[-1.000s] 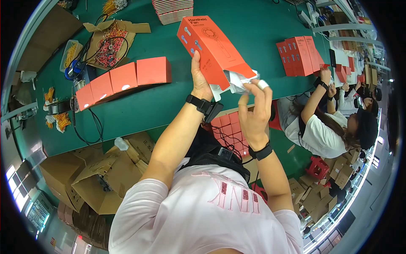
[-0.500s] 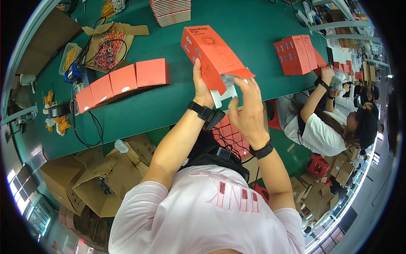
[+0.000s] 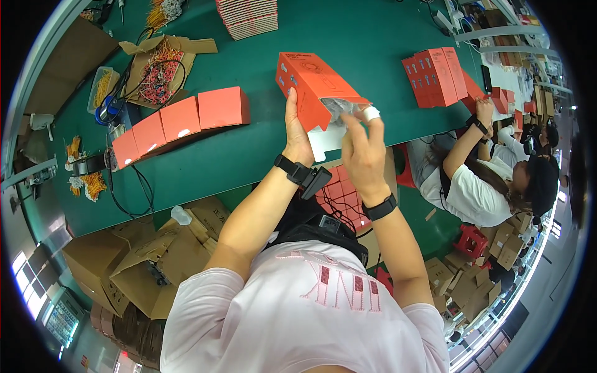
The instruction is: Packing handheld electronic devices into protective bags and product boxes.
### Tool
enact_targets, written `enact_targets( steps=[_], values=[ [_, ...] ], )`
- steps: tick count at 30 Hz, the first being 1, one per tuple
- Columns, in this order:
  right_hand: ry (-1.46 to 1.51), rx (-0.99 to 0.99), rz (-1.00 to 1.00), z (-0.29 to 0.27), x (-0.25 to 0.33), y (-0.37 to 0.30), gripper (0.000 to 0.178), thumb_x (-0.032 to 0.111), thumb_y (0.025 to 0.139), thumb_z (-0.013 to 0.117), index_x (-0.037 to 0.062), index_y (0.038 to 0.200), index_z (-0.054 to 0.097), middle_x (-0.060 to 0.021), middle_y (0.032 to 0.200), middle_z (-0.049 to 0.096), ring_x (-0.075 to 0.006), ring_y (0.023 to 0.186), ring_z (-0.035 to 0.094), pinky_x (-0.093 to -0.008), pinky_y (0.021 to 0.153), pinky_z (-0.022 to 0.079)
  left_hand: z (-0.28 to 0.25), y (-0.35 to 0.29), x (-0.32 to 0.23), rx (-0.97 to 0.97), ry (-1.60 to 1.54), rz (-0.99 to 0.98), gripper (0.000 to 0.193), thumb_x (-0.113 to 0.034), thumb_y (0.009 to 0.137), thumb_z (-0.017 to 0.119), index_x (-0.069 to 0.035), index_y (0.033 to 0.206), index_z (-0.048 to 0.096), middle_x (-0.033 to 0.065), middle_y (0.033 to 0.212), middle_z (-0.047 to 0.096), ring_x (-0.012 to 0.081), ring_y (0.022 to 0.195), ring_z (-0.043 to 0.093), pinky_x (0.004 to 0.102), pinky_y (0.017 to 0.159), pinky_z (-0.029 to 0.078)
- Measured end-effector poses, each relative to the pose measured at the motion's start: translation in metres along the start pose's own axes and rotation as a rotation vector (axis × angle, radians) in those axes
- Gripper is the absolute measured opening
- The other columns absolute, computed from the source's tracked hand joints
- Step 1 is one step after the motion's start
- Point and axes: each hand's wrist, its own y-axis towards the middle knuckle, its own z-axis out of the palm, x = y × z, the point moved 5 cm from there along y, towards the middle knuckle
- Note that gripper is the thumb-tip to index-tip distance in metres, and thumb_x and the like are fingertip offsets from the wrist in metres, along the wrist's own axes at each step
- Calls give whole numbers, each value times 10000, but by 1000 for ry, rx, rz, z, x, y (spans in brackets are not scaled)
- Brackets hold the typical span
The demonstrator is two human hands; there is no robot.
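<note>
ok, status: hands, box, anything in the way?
Left hand holds red box. Right hand at its open end, by clear plastic; grip unclear. White flap hangs open; nothing seen between right hand and opening.

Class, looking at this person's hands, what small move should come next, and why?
Probably the right hand should press the clear wrapping a little deeper into the red box: the wrapping shows at its opening, the right hand is right there, the left hand holds the box, and a white flap hangs open.
</note>
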Motion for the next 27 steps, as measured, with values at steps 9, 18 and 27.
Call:
enact_targets(
  steps=[9,18,27],
  values=[
    [-176,-64,-174,-15,-12,22,361,-16,752,757,67,1091,664,-130,1067,581,-303,949,601,-406,825,469,-16,2,27,58,-82,-143,696,-701,930,466,-151,1348,542,78,1313,602,270,1181,586,445,995,490],
    [-72,290,155,-23,-20,70,543,32,725,795,58,1226,589,-166,1006,648,-332,863,629,-407,779,493,-13,-9,44,122,-325,-365,678,-688,955,411,-167,1374,526,92,1317,591,300,1222,557,526,1056,437],
    [201,882,281,9,-49,82,378,153,773,738,-80,1066,684,-249,879,698,-391,758,666,-427,695,523,-25,-11,38,-5,-456,-388,650,-612,997,395,-158,1460,442,155,1407,526,353,1294,507,620,1126,348]
  ],
)
